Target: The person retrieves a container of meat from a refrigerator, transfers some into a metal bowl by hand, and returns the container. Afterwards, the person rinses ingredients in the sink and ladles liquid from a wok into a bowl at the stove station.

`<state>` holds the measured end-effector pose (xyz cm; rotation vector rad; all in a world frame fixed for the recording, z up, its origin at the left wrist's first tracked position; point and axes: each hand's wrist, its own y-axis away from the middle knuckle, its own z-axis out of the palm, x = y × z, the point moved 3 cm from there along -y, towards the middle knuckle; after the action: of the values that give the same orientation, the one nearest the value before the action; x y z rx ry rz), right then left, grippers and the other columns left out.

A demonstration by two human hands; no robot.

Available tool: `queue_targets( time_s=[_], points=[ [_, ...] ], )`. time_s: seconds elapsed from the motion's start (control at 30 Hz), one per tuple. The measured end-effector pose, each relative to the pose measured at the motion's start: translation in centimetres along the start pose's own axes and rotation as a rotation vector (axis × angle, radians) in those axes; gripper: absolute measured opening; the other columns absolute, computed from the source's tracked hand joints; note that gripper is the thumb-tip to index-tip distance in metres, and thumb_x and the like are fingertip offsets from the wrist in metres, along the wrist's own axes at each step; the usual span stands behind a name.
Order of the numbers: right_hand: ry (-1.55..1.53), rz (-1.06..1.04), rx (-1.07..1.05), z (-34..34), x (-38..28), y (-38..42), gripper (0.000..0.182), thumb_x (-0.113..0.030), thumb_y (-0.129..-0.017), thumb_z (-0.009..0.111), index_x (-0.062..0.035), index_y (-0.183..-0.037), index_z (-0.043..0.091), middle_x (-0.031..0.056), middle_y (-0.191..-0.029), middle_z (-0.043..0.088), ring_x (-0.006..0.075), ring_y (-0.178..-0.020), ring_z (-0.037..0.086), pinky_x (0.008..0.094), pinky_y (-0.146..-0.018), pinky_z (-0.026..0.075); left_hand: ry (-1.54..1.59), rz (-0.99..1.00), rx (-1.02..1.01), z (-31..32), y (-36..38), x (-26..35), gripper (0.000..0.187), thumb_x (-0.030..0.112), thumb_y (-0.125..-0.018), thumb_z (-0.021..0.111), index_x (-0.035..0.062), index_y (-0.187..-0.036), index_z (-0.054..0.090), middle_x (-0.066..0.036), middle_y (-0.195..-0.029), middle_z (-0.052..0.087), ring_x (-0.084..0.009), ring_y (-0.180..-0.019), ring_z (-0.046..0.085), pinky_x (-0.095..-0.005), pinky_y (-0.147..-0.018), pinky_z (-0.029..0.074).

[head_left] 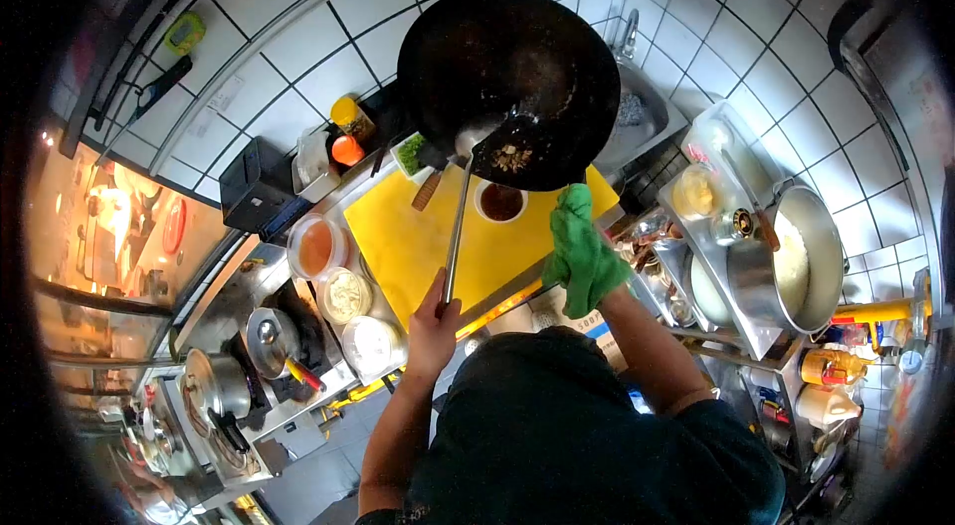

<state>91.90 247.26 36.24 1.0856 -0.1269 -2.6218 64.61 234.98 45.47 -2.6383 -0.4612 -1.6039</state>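
My left hand (435, 326) is wrapped around the long handle of a metal ladle (457, 237), whose bowl rests inside a black wok (507, 48). My right hand is covered by a green cloth (585, 252) and grips the near edge of the wok through it; the fingers are hidden. The wok is tilted toward me, with a small heap of chopped bits (512, 158) near its lower rim. Just below that rim, a white bowl (483, 210) of dark brown sauce stands on a yellow cutting board (398, 247).
Left of the board stand tubs, one with orange contents (316, 247), and a green-filled container (409, 155). A sink (652, 117) lies behind right. At right, a shelf holds a large metal pot (834, 266). Further left are a lidded pan (272, 341) and pot (217, 381).
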Motion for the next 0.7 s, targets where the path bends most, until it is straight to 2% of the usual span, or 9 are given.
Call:
queue_targets(
  time_s=[0.07, 0.13, 0.27, 0.3, 0.4, 0.7],
  points=[
    [0.022, -0.021, -0.029, 0.2, -0.5, 0.6, 0.034, -0.022, -0.102, 0.057, -0.0108, -0.135, 0.054, 0.0032, -0.109, 0.063, 0.0168, -0.093, 0.064, 0.0325, -0.076, 0.057, -0.031, 0.079, 0.014, -0.5, 0.9, -0.1, 0.055, 0.003, -0.094, 0.065, 0.0016, -0.146, 0.050, -0.003, -0.072, 0.048, -0.0094, -0.063, 0.045, -0.0257, -0.059, 0.042],
    [0.061, -0.033, -0.102, 0.3, -0.8, 0.8, 0.034, -0.022, -0.102, 0.057, -0.0107, -0.134, 0.054, 0.0027, -0.108, 0.063, 0.0160, -0.092, 0.064, 0.0321, -0.075, 0.057, -0.090, 0.054, 0.009, -1.2, 1.9, 0.1, 0.055, 0.002, -0.094, 0.065, 0.0022, -0.146, 0.050, -0.004, -0.073, 0.052, -0.0096, -0.064, 0.048, -0.0256, -0.061, 0.044],
    [0.036, -0.022, -0.058, 1.5, -1.9, 1.3, 0.033, -0.020, -0.102, 0.057, -0.0104, -0.134, 0.054, 0.0020, -0.105, 0.063, 0.0155, -0.090, 0.064, 0.0316, -0.074, 0.056, -0.167, 0.066, 0.038, -2.8, 3.6, 1.0, 0.054, 0.001, -0.093, 0.065, 0.0017, -0.145, 0.051, -0.006, -0.076, 0.057, -0.0096, -0.066, 0.051, -0.0254, -0.063, 0.045],
    [0.050, -0.047, -0.068, 1.3, -1.7, 1.1, 0.033, -0.020, -0.102, 0.057, -0.0103, -0.134, 0.054, 0.0022, -0.104, 0.063, 0.0156, -0.089, 0.064, 0.0315, -0.074, 0.056, -0.133, 0.150, 0.066, -3.1, 3.9, 1.0, 0.054, 0.000, -0.092, 0.066, 0.0000, -0.145, 0.051, -0.007, -0.078, 0.057, -0.0091, -0.068, 0.051, -0.0246, -0.063, 0.045],
    [0.086, -0.100, -0.109, 1.6, -2.5, 1.4, 0.035, -0.018, -0.102, 0.057, -0.0096, -0.136, 0.053, 0.0031, -0.104, 0.063, 0.0159, -0.089, 0.064, 0.0315, -0.074, 0.056, -0.165, 0.199, 0.093, -3.8, 4.8, 1.3, 0.054, -0.002, -0.092, 0.066, -0.0018, -0.144, 0.051, -0.008, -0.079, 0.056, -0.0091, -0.068, 0.050, -0.0240, -0.062, 0.044],
    [0.192, -0.177, -0.132, 1.7, -4.1, 1.1, 0.039, -0.016, -0.102, 0.058, -0.0070, -0.139, 0.052, 0.0036, -0.114, 0.064, 0.0151, -0.099, 0.063, 0.0306, -0.084, 0.054, -0.046, 0.158, 0.119, -3.8, 7.3, 2.8, 0.055, -0.003, -0.093, 0.065, -0.0047, -0.145, 0.048, 0.000, -0.086, 0.057, -0.0069, -0.074, 0.052, -0.0213, -0.067, 0.045]
  ],
)
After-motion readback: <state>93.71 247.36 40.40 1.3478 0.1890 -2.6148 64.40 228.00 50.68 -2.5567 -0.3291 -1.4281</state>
